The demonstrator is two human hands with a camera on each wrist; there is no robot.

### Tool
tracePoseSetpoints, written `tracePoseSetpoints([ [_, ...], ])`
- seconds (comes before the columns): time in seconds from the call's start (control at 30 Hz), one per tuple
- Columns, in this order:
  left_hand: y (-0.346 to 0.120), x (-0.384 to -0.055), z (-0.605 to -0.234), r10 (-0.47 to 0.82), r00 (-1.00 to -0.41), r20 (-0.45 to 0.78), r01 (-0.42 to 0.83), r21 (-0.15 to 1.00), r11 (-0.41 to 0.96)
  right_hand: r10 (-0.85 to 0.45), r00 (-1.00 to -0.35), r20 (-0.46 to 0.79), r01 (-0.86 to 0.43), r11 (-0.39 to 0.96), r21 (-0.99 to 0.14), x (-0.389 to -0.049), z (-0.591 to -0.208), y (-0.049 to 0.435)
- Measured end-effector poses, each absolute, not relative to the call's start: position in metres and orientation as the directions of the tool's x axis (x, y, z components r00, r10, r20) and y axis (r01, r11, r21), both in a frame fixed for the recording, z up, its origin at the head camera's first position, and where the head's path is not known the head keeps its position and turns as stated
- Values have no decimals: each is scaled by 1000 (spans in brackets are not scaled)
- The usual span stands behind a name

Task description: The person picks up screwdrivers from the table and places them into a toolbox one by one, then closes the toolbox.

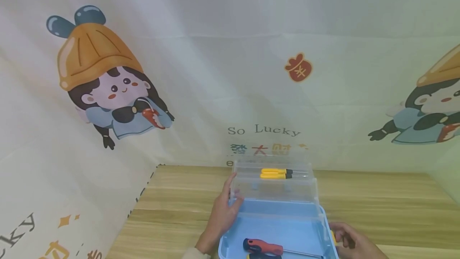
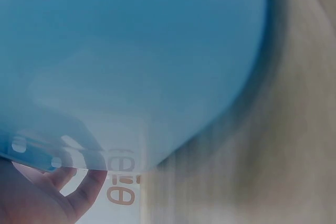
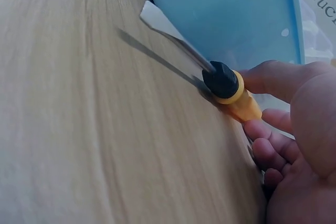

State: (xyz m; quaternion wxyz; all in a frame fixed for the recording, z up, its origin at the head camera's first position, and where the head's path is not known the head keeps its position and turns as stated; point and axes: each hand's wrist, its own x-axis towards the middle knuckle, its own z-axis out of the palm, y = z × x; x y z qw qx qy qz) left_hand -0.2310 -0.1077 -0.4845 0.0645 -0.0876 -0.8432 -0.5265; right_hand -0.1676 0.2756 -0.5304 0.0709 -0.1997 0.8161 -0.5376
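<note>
A blue toolbox [image 1: 224, 243] with a raised clear lid [image 1: 276, 191] stands on the table. My left hand [image 1: 222, 215] holds the lid's left side near the hinge, thumb in front and fingers at the edge. In the left wrist view, the blue wall covers part of that hand. Beside the box's right wall, my right hand [image 3: 294, 124] pinches a yellow flathead screwdriver [image 3: 241, 106] with a black collar, its flat tip pointing away from the hand. Inside the box lie a red-and-black screwdriver [image 1: 264, 247] and a black-and-yellow handle [image 1: 264, 256], cut off by the frame.
Two yellow screwdrivers [image 1: 276, 173] with black collars lie side by side in the clear upper part. The wooden table [image 1: 172, 203] extends to both sides. Behind it hangs a pale printed cloth [image 1: 215, 71] with cartoon figures and lettering.
</note>
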Motion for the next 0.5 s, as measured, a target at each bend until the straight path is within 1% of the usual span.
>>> tracePoseSetpoints([
  [0.17, -108, -231, -485, 80, -976, 203, 218, 877, 429, -387, -921, 55, -215, 383, -899, -167, -527, 278],
  [0.27, -108, -230, -485, 80, -976, 202, 216, 876, 430, -382, -923, 50, -210, 392, -896, -168, -527, 278],
  [0.37, -107, -230, -484, 75, -977, 201, 214, 875, 435, -384, -920, 78, -236, 385, -892, -169, -529, 279],
  [0.5, -107, -230, -483, 71, -978, 197, 208, 876, 435, -390, -908, 154, -310, 376, -874, -171, -533, 280],
])
